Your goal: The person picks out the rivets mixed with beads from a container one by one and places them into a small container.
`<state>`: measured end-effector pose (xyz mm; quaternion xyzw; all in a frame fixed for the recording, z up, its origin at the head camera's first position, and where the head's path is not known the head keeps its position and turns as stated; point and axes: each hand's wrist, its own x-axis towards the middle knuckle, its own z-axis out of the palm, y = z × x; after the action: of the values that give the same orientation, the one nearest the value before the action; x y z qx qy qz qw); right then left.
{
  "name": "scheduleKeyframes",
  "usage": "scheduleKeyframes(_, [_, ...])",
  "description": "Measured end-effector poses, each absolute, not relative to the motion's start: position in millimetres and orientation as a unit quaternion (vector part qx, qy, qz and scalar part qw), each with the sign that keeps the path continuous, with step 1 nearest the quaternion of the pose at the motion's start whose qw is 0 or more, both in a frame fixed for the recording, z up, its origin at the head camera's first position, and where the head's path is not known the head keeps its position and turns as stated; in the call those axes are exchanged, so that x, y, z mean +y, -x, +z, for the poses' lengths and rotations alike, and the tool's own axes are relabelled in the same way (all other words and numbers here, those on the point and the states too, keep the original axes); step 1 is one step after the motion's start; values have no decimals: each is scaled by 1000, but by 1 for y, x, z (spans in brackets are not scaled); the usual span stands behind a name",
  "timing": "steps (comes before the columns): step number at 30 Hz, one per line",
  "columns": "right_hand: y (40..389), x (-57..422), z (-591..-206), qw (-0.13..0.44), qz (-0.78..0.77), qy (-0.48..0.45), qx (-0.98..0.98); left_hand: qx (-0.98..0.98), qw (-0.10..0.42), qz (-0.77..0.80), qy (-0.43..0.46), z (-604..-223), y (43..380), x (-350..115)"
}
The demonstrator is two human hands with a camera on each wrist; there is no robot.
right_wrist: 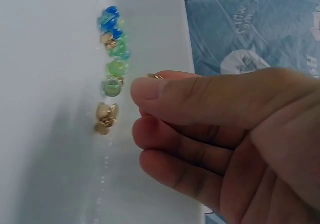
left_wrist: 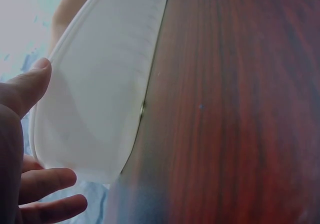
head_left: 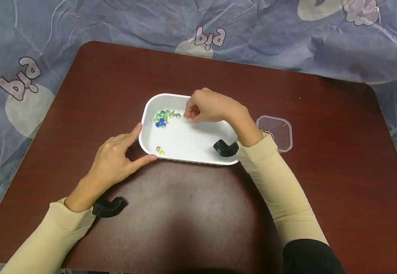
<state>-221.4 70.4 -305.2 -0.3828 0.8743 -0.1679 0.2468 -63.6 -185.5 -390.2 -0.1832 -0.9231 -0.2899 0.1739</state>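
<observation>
A white tray point(head_left: 198, 142) holds a cluster of blue and green glass marbles point(head_left: 162, 118) mixed with small gold metal pieces point(right_wrist: 106, 118) that have round, flat heads. Two more marbles point(head_left: 159, 150) lie by the tray's near left corner. Over the far side of the tray, my right hand point(head_left: 208, 106) pinches one small gold piece point(right_wrist: 155, 76) between thumb and forefinger, mostly hidden by the thumb. My left hand point(head_left: 114, 158) rests against the tray's left end, its thumb at the near rim and its fingers extended along the left side.
To the right of the tray sits a clear plastic box point(head_left: 285, 131), partly behind the right wrist, with a few gold bits at its left side. All stand on a dark red-brown wooden table point(head_left: 150, 72). Patterned blue-grey cloth point(head_left: 116, 23) lies beyond the table's far edge.
</observation>
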Motion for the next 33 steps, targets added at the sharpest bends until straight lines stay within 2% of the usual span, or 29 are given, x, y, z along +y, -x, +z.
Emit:
scheduleKeyframes(4, [215,75,-291,234,-181,381,876,-921,180,-292,182,-390,63,-185])
scheduleKeyframes(11, [202,99,-271,159,-220,378,885,-918,186,-295,188,-391,63,-183])
scheduleKeyframes(19, [186,134,-260,102,-278,343,892,-920,182,-292,187,-393,61,-183])
scheduleKeyframes(33, [174,181,-242,36,-305,286,908,-920,187,-290,187,-392,62,-183])
